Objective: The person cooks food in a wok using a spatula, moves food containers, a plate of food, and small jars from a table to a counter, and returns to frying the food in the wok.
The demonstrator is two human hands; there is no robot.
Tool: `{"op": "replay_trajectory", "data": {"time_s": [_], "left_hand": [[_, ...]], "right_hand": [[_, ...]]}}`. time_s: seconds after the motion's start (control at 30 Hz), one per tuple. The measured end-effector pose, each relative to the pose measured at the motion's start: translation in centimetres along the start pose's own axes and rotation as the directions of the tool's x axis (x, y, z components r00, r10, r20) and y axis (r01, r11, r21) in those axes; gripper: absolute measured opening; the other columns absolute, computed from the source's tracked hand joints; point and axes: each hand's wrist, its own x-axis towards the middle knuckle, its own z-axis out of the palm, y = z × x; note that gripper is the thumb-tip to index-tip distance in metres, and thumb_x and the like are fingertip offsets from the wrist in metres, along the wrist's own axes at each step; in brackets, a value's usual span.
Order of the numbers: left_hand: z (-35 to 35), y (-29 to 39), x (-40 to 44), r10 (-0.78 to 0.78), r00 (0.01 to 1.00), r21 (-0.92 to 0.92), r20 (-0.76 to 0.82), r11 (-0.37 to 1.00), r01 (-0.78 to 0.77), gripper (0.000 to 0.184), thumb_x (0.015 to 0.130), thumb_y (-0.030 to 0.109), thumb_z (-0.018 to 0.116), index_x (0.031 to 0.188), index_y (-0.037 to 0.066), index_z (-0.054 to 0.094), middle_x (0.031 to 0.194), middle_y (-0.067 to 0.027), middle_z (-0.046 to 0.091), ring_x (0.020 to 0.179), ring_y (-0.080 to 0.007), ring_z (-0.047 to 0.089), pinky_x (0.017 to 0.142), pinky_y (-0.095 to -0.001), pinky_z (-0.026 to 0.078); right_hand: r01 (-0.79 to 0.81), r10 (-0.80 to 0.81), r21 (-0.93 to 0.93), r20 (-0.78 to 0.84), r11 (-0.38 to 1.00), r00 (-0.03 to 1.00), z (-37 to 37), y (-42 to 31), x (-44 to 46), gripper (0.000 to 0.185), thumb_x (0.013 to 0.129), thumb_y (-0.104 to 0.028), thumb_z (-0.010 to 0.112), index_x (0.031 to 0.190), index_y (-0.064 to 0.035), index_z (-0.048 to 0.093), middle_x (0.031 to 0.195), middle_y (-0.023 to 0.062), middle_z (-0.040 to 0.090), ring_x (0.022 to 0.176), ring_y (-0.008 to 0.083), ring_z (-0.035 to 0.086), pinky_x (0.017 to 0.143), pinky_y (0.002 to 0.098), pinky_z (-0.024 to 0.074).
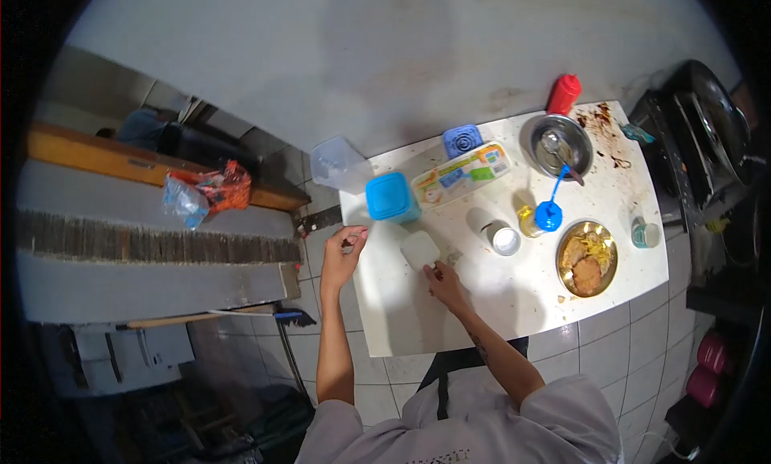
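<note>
My left hand [342, 257] is raised at the table's left edge, below a blue-lidded container [389, 197]. Its fingers are curled together in a pinch, and I cannot make out what, if anything, is in them. My right hand [446, 287] grips the near right corner of a small whitish, rounded-square piece [419, 250], which looks like a lid or shallow dish. To the right of that stands an open white can [505, 240]. Behind lies an egg carton [462, 175] with a printed label, close to the blue container.
On the white table [401, 327] stand a metal bowl [580, 143] with a spoon, a red bottle [564, 94], an oil jar with blue top [548, 216], a plate of fried food [586, 278] and a glass [645, 234]. A clear plastic container [339, 164] sits at the far left corner.
</note>
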Motion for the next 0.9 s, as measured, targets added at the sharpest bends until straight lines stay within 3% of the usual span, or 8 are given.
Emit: {"op": "replay_trajectory", "data": {"time_s": [0.1, 0.17, 0.23, 0.3, 0.4, 0.5, 0.67, 0.9], "left_hand": [[3.5, 2.6, 2.2, 0.062, 0.994, 0.027, 0.090, 0.998, -0.065, 0.017, 0.085, 0.012, 0.068, 0.098, 0.001, 0.068, 0.087, -0.0076, 0.065, 0.075, -0.0128, 0.058, 0.071, -0.0278, 0.048], [6.0, 4.6, 4.0, 0.228, 0.947, 0.160, 0.225, 0.950, -0.267, 0.025, 0.084, 0.010, 0.068, 0.107, 0.001, 0.066, 0.099, -0.0116, 0.066, 0.086, -0.0194, 0.063, 0.079, -0.0307, 0.050], [8.7, 5.1, 5.8, 0.211, 0.926, 0.158, 0.312, 0.950, -0.270, 0.039, 0.080, 0.009, 0.071, 0.117, 0.003, 0.060, 0.113, -0.0160, 0.061, 0.101, -0.0268, 0.061, 0.087, -0.0355, 0.048], [11.3, 5.3, 7.7, 0.359, 0.853, 0.320, 0.379, 0.814, -0.485, 0.067, 0.075, 0.017, 0.076, 0.133, 0.005, 0.046, 0.129, -0.0165, 0.051, 0.117, -0.0303, 0.051, 0.098, -0.0410, 0.041], [14.7, 4.6, 9.9, 0.256, 0.871, 0.574, 0.420, 0.668, -0.473, 0.096, 0.062, 0.027, 0.084, 0.141, 0.006, 0.033, 0.135, -0.0180, 0.043, 0.123, -0.0350, 0.044, 0.101, -0.0486, 0.036], [16.8, 3.1, 11.6, 0.175, 0.870, 0.692, 0.460, 0.543, -0.475, 0.107, 0.057, 0.034, 0.086, 0.143, 0.006, 0.029, 0.135, -0.0183, 0.043, 0.122, -0.0372, 0.045, 0.104, -0.0504, 0.033], [17.3, 1.9, 12.7, 0.096, 0.865, 0.698, 0.493, 0.550, -0.459, 0.108, 0.050, 0.029, 0.088, 0.139, 0.004, 0.033, 0.130, -0.0157, 0.046, 0.119, -0.0330, 0.048, 0.103, -0.0515, 0.034], [15.2, 0.7, 12.0, 0.157, 0.825, 0.649, 0.543, 0.545, -0.531, 0.105, 0.041, 0.014, 0.089, 0.134, 0.003, 0.040, 0.127, -0.0121, 0.049, 0.116, -0.0306, 0.050, 0.102, -0.0477, 0.037]], "right_hand": [[-0.005, 0.008, 0.057, -0.049, 0.998, 0.999, -4.5, -0.5, -1.6, 0.034, 0.094, -0.029, 0.057, 0.076, -0.0008, 0.052, 0.058, 0.0044, 0.053, 0.048, 0.0110, 0.054, 0.044, 0.0268, 0.0422], [0.036, -0.030, 0.045, -0.120, 0.998, 0.992, -6.6, -0.3, -1.8, 0.033, 0.095, -0.029, 0.057, 0.077, -0.0005, 0.052, 0.058, 0.0034, 0.052, 0.048, 0.0103, 0.054, 0.044, 0.0266, 0.0425], [-0.012, 0.015, 0.028, -0.119, 1.000, 0.993, -8.3, 0.0, -1.5, 0.030, 0.093, -0.027, 0.058, 0.085, 0.0024, 0.056, 0.062, 0.0110, 0.058, 0.050, 0.0191, 0.056, 0.049, 0.0326, 0.0451], [0.010, -0.010, -0.003, -0.169, 1.000, 0.986, -9.4, 0.9, -0.5, 0.029, 0.093, -0.026, 0.058, 0.086, 0.0025, 0.056, 0.062, 0.0111, 0.058, 0.050, 0.0189, 0.056, 0.050, 0.0325, 0.0454], [0.055, -0.055, -0.004, -0.222, 0.998, 0.974, -10.4, 0.1, 0.2, 0.028, 0.094, -0.024, 0.057, 0.086, 0.0020, 0.054, 0.061, 0.0075, 0.055, 0.049, 0.0142, 0.055, 0.047, 0.0287, 0.0442], [0.067, -0.051, 0.055, -0.251, 0.996, 0.967, -10.9, -0.9, 0.8, 0.027, 0.096, -0.023, 0.055, 0.086, 0.0017, 0.052, 0.061, 0.0040, 0.052, 0.050, 0.0099, 0.054, 0.044, 0.0251, 0.0431], [0.025, -0.002, 0.081, -0.264, 0.996, 0.965, -11.0, -0.8, 1.4, 0.032, 0.094, -0.025, 0.057, 0.104, 0.0055, 0.055, 0.066, 0.0119, 0.061, 0.054, 0.0159, 0.061, 0.048, 0.0287, 0.0484], [0.111, -0.078, 0.076, -0.348, 0.991, 0.934, -9.5, -1.7, 1.0, 0.029, 0.097, -0.024, 0.053, 0.085, 0.0017, 0.050, 0.058, 0.0049, 0.052, 0.050, 0.0106, 0.055, 0.045, 0.0253, 0.0445]]}}
